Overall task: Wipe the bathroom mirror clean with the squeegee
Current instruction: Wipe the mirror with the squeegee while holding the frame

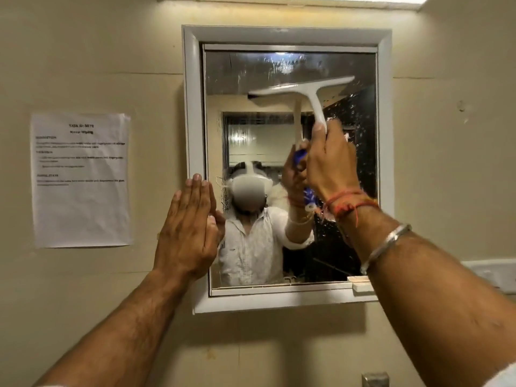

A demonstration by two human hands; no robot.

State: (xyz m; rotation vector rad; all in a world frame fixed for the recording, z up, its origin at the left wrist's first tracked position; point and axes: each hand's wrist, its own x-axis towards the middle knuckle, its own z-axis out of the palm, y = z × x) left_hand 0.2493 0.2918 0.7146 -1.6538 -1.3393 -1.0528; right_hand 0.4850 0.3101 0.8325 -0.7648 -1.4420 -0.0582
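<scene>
Beige wall [83,65] carries a printed notice [81,180] left of the left hand [190,230], which lies flat and unclenched, fingers up, on the mirror [279,129] frame's edge. Right hand [329,166], raised, grips the white squeegee [304,90] handle, blade tilted against wet upper glass.

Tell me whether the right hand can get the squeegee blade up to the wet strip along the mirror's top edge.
Probably yes. The right hand holds the squeegee by its handle, its blade already just below that wet strip, and nothing lies between. The left hand rests on the mirror frame, clear of that path.
</scene>
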